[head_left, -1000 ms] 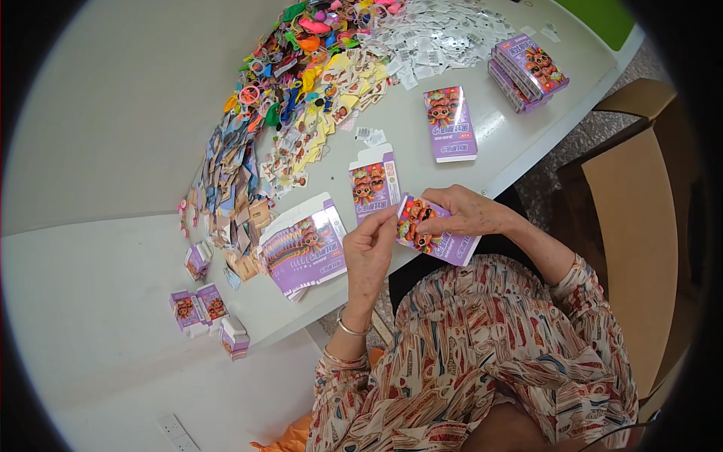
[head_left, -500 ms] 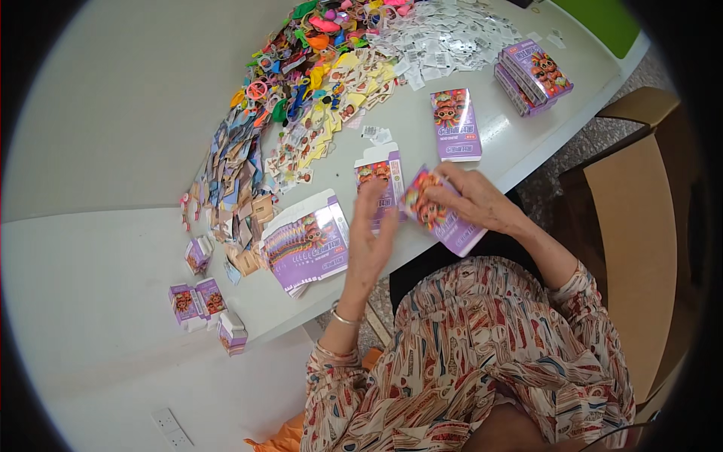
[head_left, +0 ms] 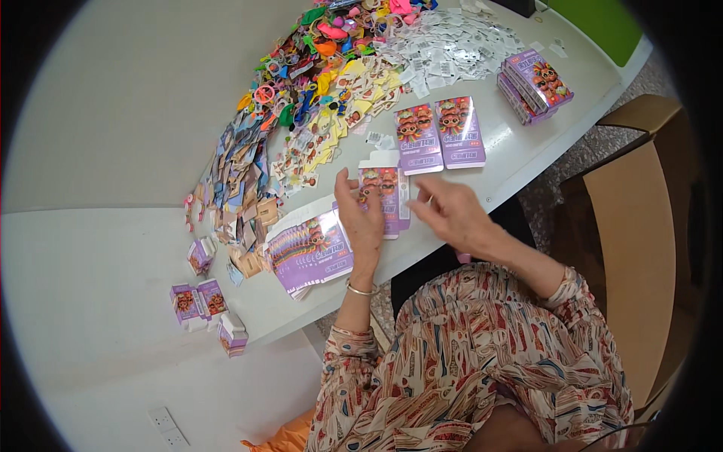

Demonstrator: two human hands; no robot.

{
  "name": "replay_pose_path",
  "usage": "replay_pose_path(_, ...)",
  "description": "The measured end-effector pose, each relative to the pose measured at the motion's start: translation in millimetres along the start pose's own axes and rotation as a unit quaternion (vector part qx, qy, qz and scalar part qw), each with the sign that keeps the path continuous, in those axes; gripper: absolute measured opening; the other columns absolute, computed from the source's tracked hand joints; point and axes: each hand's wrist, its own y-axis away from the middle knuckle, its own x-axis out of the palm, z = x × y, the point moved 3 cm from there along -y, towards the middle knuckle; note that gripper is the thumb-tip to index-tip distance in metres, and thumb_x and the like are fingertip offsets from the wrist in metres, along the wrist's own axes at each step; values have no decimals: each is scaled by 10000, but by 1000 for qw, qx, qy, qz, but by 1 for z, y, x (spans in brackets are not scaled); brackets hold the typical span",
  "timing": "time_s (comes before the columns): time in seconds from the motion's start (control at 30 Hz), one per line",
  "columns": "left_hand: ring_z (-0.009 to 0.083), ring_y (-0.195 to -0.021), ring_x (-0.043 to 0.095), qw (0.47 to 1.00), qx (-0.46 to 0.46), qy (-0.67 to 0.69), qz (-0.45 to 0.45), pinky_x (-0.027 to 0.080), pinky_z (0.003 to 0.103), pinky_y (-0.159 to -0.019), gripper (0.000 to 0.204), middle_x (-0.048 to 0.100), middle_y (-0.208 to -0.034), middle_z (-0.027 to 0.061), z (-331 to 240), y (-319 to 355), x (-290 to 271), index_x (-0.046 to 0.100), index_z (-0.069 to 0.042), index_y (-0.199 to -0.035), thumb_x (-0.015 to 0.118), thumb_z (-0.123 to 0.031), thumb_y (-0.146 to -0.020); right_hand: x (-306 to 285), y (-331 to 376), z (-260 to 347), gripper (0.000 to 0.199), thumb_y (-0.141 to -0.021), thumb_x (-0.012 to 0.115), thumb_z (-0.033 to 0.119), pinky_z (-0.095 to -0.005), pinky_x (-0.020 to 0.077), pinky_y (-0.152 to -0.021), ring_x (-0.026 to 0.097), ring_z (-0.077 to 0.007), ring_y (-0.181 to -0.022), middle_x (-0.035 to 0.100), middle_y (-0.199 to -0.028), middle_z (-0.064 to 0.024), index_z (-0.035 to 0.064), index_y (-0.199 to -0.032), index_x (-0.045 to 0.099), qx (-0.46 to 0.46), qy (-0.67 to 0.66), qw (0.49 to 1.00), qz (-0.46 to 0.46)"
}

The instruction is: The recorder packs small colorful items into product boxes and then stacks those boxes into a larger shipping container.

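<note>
A purple printed carton (head_left: 388,197) with a white flap open at its far end lies on the white table (head_left: 113,286) near the front edge. My left hand (head_left: 362,220) is at its left side, fingers spread and raised, fingertips at the carton. My right hand (head_left: 455,215) hovers just right of it, fingers apart and pointing at it, holding nothing. Behind them two closed purple boxes (head_left: 440,134) lie side by side. A fanned stack of flat purple cartons (head_left: 310,248) lies left of my left hand.
A long heap of colourful small toys (head_left: 320,64), printed cards (head_left: 241,177) and white packets (head_left: 452,45) runs along the table. More purple boxes (head_left: 535,81) are stacked far right; small ones (head_left: 197,301) sit at the left. A cardboard box (head_left: 640,226) stands on my right.
The purple box I held in both hands now lies on the table beside the other closed box. Both hands have let go and moved to the carton near the table edge.
</note>
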Motion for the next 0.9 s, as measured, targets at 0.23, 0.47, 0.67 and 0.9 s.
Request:
replay_pose_path(0.23,68,-788,566,940,-124,319,-9,468,204,-668,249,599,-944,43,-21,16,-21,533,37,-1136,601,-20,-903,33,-9,-5,757,-766,769,396,-415,495,-724,631,-352,-873,610,-995,-269,-90,-1223,412,118,-91,984,96)
replay_pose_path(0.47,104,-786,621,869,-216,439,73,528,244,-698,78,653,-878,49,-22,41,-28,624,-4,-965,636,-47,-901,29,-11,1,997,-596,850,493,-446,450,-880,580,-407,-1031,531,-1169,-318,-69,-1253,353,110,-53,989,81)
replay_pose_path(0.67,113,-813,620,878,-211,413,115,547,268,-747,173,630,-937,67,-13,41,-32,593,13,-1037,649,-54,-887,25,-15,-1,898,-557,859,412,-430,495,-795,635,-386,-917,612,-991,-285,-34,-1158,362,156,10,976,153)
replay_pose_path(0.9,164,-939,605,928,-59,367,34,522,278,-825,532,505,-1251,127,-29,41,-23,407,7,-1337,639,39,-859,21,-12,-14,698,-617,840,316,-375,507,-765,665,-287,-820,667,-882,-199,-36,-1088,463,104,-82,981,143)
